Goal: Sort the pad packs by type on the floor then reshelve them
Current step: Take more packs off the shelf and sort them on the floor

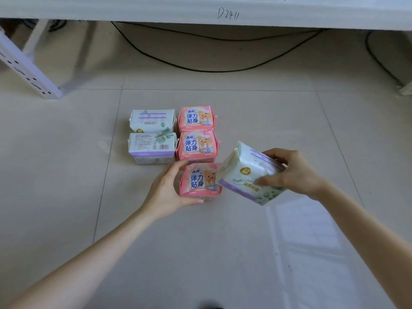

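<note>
The left hand (pixel 166 190) grips the nearest pink pack (pixel 199 181) on the tiled floor (pixel 223 253). The right hand (pixel 294 172) holds a tilted white pack (pixel 243 169) beside it.

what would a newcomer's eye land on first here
The bright pink bear packs draw the eye first: a far pink pack and a middle pink pack line up on the tiled floor, and the left hand grips a third pink pack at the line's near end. Just right of it, the right hand holds a tilted white-and-purple pack, while a far white pack and a near white pack sit left of the pink line.
</note>
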Available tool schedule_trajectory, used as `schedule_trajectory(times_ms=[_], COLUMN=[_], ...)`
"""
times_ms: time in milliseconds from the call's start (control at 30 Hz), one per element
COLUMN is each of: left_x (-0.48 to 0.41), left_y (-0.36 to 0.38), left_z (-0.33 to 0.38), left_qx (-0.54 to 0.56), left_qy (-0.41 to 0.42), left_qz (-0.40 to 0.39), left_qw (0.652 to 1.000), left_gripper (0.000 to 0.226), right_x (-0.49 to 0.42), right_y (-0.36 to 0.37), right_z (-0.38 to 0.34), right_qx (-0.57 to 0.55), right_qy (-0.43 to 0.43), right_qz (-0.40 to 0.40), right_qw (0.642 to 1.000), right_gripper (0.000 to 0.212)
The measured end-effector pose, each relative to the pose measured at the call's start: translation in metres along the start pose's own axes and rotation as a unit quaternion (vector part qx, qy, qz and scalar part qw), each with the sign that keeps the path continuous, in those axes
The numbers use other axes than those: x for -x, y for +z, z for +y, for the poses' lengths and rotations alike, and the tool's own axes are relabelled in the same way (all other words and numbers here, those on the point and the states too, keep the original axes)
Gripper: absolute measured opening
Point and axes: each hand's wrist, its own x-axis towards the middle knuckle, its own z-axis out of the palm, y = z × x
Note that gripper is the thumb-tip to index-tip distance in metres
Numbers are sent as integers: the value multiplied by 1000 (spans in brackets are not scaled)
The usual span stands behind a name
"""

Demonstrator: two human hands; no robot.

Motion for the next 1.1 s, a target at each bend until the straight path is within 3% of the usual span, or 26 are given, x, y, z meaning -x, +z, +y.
schedule_trajectory(times_ms=[200,567,933,1100], left_x=[1,27,25,26], left_y=[-35,-130,-116,-92], left_z=[30,-26,-102,-128], left_qx=[110,134,125,108], left_qy=[-13,-87,-157,-155], left_qz=[-71,20,23,22], left_qw=[991,987,979,982], left_gripper=[103,78,80,77], right_x=[-16,-62,-95,-97], right_y=[31,133,201,216], right_z=[-62,-149,-120,-97], right_qx=[36,108,278,356], right_qy=[-60,-147,-157,-195], right_qz=[-56,-142,-128,-99], right_qw=[996,973,939,909], right_gripper=[53,62,73,63])
